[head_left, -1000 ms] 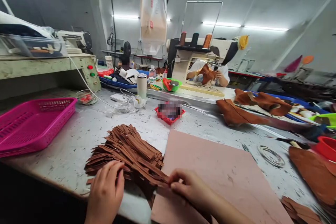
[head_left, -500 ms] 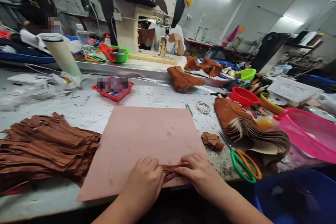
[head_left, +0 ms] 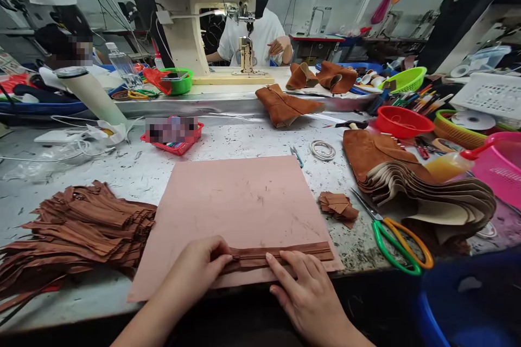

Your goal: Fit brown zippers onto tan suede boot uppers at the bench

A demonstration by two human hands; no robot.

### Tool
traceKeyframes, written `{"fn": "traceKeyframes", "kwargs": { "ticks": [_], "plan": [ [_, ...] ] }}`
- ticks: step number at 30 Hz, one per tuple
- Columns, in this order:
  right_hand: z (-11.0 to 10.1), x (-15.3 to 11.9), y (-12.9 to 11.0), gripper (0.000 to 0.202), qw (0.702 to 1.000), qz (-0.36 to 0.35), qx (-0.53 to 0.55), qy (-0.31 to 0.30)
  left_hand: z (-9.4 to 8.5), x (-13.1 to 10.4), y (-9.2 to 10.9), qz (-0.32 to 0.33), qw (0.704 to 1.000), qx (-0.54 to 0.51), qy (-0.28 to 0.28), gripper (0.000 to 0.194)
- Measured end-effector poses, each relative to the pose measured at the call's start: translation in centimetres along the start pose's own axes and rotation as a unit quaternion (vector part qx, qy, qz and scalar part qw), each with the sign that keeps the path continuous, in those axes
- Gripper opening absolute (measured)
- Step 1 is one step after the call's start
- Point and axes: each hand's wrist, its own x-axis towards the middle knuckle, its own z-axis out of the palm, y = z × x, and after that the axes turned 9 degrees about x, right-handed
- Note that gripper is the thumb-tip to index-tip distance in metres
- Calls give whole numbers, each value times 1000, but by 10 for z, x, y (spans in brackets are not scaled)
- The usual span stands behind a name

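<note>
A brown zipper [head_left: 297, 252] lies flat along the front edge of a pink board [head_left: 240, 195]. My left hand [head_left: 201, 263] pinches its left end between thumb and fingers. Stretched out, the fingers of my right hand [head_left: 305, 287] rest on the zipper's middle, and the thumb hangs off the board's near edge. A thick pile of similar brown zippers [head_left: 89, 227] sits to the left, against the board. Right of the board lies a small stack of brown leather pieces [head_left: 337, 207].
Scissors [head_left: 394, 233] with green and orange handles and stacked brown suede pieces [head_left: 378, 160] lie at right. A blue bin [head_left: 431, 314] stands below the table edge. Behind are a red basket [head_left: 175, 143], a tilted tumbler [head_left: 93, 97] and a sewing machine [head_left: 179, 27], with a person beyond.
The zipper, bunched between my hands before, now lies straight and flat on the board. My right hand has flattened its fingers onto it; my left hand has shifted slightly left. The camera view has tilted.
</note>
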Motion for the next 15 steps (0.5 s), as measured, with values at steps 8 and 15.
{"fn": "traceKeyframes", "kwargs": {
  "ticks": [8,15],
  "plan": [
    [3,-8,-4,36,1000,2,-15,-10,-8,-11,-21,-9,999,-45,2,21],
    [0,-13,-3,40,998,-8,-61,-13,-6,-13,-16,26,999,-25,40,20]
  ]
}}
